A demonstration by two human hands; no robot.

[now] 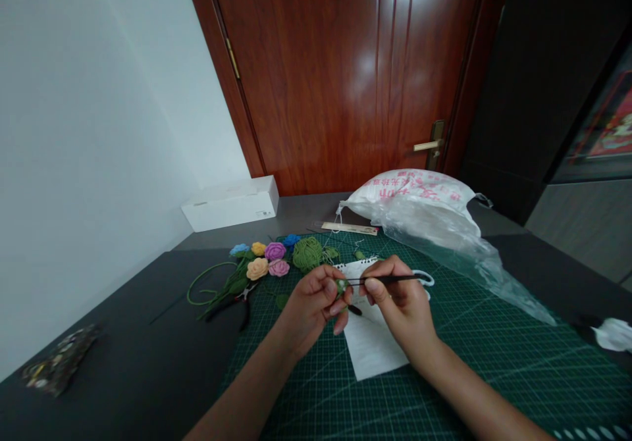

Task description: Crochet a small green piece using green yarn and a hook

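Observation:
My left hand (316, 299) pinches a small green piece with a white spot (342, 287), possibly of yarn. In my right hand (401, 303) are black tweezers (395, 278), lying level with their two thin tips pointing left at the green piece. Whether the tips grip it, I cannot tell. Under both hands lies a white notepad sheet (375, 349) with a perforated top edge. A dark, slim object (354, 310) shows just below my left fingertips, partly hidden.
Crocheted flowers (257, 268) on green stems, a green yarn ball (307, 255) and black-handled pliers (244, 303) lie left of the hands. A green cutting mat (306, 388) covers the table's middle. Behind are a white box (232, 205) and a stuffed white bag (419, 187).

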